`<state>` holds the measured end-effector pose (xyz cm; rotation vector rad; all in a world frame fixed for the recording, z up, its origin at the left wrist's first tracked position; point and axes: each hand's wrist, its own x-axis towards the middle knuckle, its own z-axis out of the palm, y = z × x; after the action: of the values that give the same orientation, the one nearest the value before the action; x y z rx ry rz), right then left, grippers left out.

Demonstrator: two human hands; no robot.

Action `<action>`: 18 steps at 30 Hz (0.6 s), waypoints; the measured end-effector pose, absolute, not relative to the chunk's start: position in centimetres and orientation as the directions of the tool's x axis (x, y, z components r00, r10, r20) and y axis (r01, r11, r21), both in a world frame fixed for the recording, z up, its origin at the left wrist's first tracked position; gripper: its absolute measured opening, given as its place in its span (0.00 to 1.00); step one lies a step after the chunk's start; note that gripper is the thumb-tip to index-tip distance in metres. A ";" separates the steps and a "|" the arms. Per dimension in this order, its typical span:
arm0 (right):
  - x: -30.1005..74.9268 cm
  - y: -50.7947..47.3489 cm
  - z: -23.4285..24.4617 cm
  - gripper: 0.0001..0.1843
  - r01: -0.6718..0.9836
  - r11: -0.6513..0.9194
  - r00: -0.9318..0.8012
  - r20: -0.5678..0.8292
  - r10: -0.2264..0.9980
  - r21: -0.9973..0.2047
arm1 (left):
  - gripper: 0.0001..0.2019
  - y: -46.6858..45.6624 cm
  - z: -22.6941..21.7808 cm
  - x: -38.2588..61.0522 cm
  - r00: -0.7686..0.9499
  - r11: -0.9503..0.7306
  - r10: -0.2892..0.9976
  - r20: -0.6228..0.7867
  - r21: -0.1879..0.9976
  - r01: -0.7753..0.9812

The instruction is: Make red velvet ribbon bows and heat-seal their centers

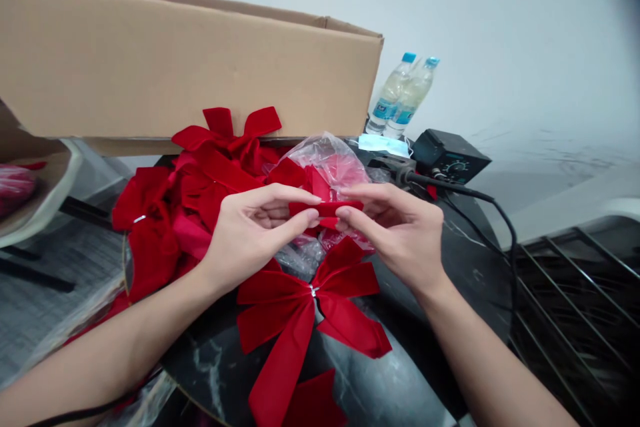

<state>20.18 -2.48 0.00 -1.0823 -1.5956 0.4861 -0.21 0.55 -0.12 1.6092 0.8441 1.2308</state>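
Between both hands, a short strip of red velvet ribbon (327, 207) is stretched level above the table. My left hand (265, 217) pinches its left part between thumb and forefinger. At its right part, my right hand (390, 220) grips in the same way, the thumbs close together. Just below lies a red velvet bow (285, 310), its middle bound with a silvery tie. A loose piece of red ribbon (315, 403) is partly visible at the bottom edge. Behind my left hand rises a heap of red bows (200, 180), and clear plastic bags (325, 153) lie behind the strip.
A large cardboard box (200, 60) stands behind the round black marbled table (210, 360). Two bottles (400, 97), a blue face mask (383, 145) and a black box with a dial (450, 157) are at the back right. A black cable (505, 213) hangs over the right edge.
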 end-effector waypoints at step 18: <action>21.9 -2.0 1.1 0.08 0.527 0.499 -0.302 0.397 0.867 -0.688 | 0.12 0.7 -1.1 -0.4 0.416 -0.385 0.851 0.320 0.920 0.078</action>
<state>21.94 -2.03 1.08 -1.1446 -1.9783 0.5640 -0.37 0.67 -1.12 1.7615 0.8070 1.0651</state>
